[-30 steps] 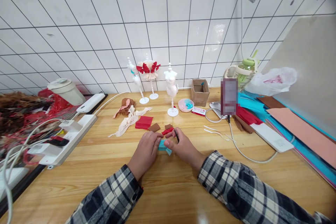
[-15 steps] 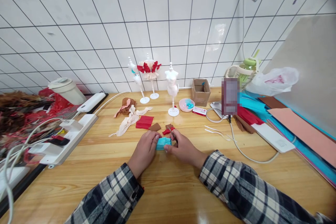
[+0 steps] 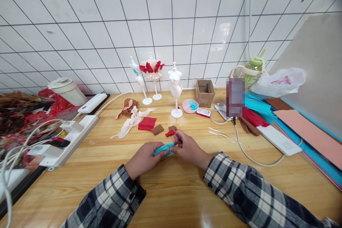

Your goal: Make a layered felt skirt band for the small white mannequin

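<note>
Pinching a blue strip (image 3: pixel 168 147) between both hands, just in front of the little red scrap (image 3: pixel 169 133).
Left hand (image 3: pixel 146 157) was closed on one end, thumb on top; right hand (image 3: pixel 189 149) seemed to nip the other while gripping a slim dark tool (image 3: pixel 178 135), too small to identify. Looked like a folding or lining-up step to me, so the next move called for snug layers and a careful tool tip.

Matt blue strip (image 3: pixel 166 147), glossy wooden tabletop (image 3: pixel 181 199)
</note>
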`<state>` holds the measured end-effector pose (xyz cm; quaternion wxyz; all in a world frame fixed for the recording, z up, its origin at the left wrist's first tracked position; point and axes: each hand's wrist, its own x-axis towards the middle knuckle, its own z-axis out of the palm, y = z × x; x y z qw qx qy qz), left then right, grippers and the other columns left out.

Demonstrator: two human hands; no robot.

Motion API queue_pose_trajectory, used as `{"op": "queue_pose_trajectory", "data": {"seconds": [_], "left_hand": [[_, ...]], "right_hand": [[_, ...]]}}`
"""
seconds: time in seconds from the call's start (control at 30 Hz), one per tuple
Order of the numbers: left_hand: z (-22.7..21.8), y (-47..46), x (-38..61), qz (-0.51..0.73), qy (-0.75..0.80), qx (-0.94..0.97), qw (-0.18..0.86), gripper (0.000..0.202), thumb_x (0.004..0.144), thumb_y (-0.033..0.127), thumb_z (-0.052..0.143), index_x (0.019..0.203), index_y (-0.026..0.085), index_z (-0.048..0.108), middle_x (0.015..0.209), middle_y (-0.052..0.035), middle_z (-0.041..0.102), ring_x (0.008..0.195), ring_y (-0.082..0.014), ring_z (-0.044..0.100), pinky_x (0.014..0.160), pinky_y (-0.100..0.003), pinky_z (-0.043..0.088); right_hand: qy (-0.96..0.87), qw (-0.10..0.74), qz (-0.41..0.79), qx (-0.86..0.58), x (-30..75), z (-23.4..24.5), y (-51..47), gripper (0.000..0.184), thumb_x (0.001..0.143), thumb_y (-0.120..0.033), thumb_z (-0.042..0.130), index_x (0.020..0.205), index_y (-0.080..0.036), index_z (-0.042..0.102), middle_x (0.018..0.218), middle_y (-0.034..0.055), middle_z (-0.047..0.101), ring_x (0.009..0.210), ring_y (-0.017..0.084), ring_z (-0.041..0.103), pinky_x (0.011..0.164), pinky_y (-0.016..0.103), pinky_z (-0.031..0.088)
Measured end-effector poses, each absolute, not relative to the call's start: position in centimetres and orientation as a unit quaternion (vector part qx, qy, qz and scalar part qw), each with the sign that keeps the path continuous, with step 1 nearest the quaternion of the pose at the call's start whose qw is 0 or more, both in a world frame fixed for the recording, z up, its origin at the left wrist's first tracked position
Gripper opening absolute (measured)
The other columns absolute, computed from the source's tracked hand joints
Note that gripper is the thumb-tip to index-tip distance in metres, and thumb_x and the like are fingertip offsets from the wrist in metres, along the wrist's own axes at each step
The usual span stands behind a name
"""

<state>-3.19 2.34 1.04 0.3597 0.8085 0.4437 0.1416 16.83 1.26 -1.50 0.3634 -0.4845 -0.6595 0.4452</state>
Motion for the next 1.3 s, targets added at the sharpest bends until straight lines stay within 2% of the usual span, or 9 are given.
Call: {"op": "queue_pose_trajectory", "data": {"seconds": [0.17,0.3,0.43,0.5,0.63,0.8,0.93,1.1,1.3], "left_hand": [[1.0,2.7,-3.5,0.147,0.469,0.739,0.461,0.035,0.083,0.050,0.050,0.075,0.018,0.059,0.063,0.0011,0.057,0.058,-0.0150,0.049,0.056,-0.023,0.035],[1.0,2.9,-3.5,0.162,0.471,0.719,0.485,0.036,0.082,0.051,0.053,0.070,0.017,0.058,0.061,0.0015,0.055,0.057,-0.0145,0.048,0.057,-0.023,0.035],[1.0,2.9,-3.5,0.159,0.476,0.706,0.499,0.036,0.081,0.051,0.053,0.078,0.015,0.059,0.063,0.0012,0.057,0.058,-0.0143,0.048,0.057,-0.023,0.035],[1.0,2.9,-3.5,0.147,0.473,0.711,0.500,0.038,0.082,0.051,0.052,0.081,0.015,0.060,0.064,0.0012,0.056,0.059,-0.0141,0.048,0.056,-0.023,0.034],[1.1,2.7,-3.5,0.113,0.464,0.736,0.481,0.038,0.083,0.051,0.051,0.083,0.014,0.061,0.062,0.0021,0.054,0.058,-0.0133,0.046,0.056,-0.023,0.034],[1.0,2.6,-3.4,0.108,0.413,0.782,0.453,0.033,0.082,0.047,0.054,0.073,0.016,0.059,0.063,0.0017,0.055,0.061,-0.0133,0.047,0.059,-0.023,0.035],[0.9,2.7,-3.5,0.132,0.451,0.749,0.467,0.032,0.080,0.048,0.057,0.073,0.016,0.058,0.063,0.0017,0.055,0.060,-0.0138,0.047,0.058,-0.023,0.035],[1.0,3.1,-3.7,0.248,0.514,0.665,0.481,0.039,0.079,0.053,0.056,0.086,0.015,0.059,0.063,0.0025,0.053,0.058,-0.0138,0.046,0.057,-0.024,0.036],[1.2,3.3,-4.0,0.299,0.502,0.629,0.513,0.038,0.074,0.051,0.063,0.086,0.015,0.060,0.067,0.0018,0.058,0.061,-0.0140,0.050,0.061,-0.024,0.040]], "right_hand": [[-0.670,0.383,0.391,-0.501,17.2,-1.3,1.5,0.024,0.080,-0.033,0.062,0.097,-0.022,0.049,0.094,0.0014,0.066,0.063,0.012,0.052,0.061,0.027,0.038],[-0.637,0.422,0.373,-0.527,17.3,-0.9,1.5,0.020,0.087,-0.039,0.052,0.095,-0.021,0.047,0.101,0.0051,0.066,0.078,0.016,0.059,0.071,0.030,0.043],[-0.731,0.372,0.351,-0.450,17.2,-0.6,0.8,0.059,0.069,-0.038,0.074,0.117,-0.020,0.045,0.120,0.0092,0.059,0.104,0.023,0.058,0.085,0.035,0.045],[-0.758,0.351,0.342,-0.431,17.1,-0.7,0.6,0.059,0.069,-0.030,0.074,0.119,-0.020,0.044,0.121,0.0100,0.059,0.107,0.023,0.058,0.087,0.035,0.045],[-0.736,0.364,0.345,-0.454,17.2,-1.2,0.9,0.031,0.078,-0.022,0.063,0.105,-0.020,0.048,0.105,0.0061,0.067,0.094,0.019,0.063,0.080,0.032,0.046],[-0.698,0.357,0.373,-0.497,17.3,-1.6,1.5,0.024,0.078,-0.029,0.063,0.095,-0.020,0.048,0.085,0.0003,0.067,0.058,0.012,0.052,0.056,0.025,0.039],[-0.665,0.384,0.380,-0.516,17.4,-1.1,1.5,0.020,0.084,-0.037,0.056,0.092,-0.020,0.050,0.086,0.0000,0.066,0.059,0.011,0.050,0.058,0.025,0.037],[-0.654,0.364,0.417,-0.515,17.1,-0.8,0.9,0.047,0.098,-0.047,0.018,0.074,-0.020,0.048,0.066,0.0007,0.061,0.064,0.013,0.054,0.066,0.027,0.039],[-0.716,0.256,0.467,-0.451,16.0,-1.1,-0.1,0.045,0.099,-0.047,0.020,0.070,-0.021,0.044,0.055,-0.0017,0.055,0.057,0.013,0.053,0.063,0.026,0.039]]}}
